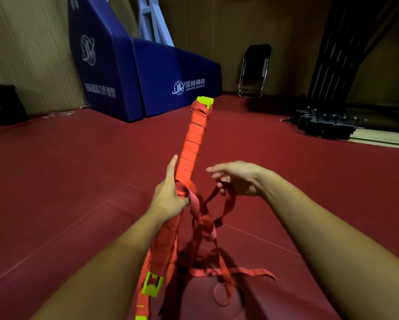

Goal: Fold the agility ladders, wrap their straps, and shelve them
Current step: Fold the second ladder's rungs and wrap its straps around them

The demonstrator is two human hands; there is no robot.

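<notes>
Left hand (170, 197): squeezing the folded ladder (191, 148) at its middle.
Right hand (237, 179): fingers pinching the loose red strap (226, 204).
Floor (78, 181): red.

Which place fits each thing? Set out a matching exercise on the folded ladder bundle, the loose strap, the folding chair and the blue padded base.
Things:
1. folded ladder bundle
2. loose strap
3. folding chair
4. blue padded base

Places:
A. leaning at the back wall
B. gripped in the left hand
C. standing on the floor, back left
D. looped through the fingers of the right hand

Pairs: 1-B, 2-D, 3-A, 4-C
</notes>
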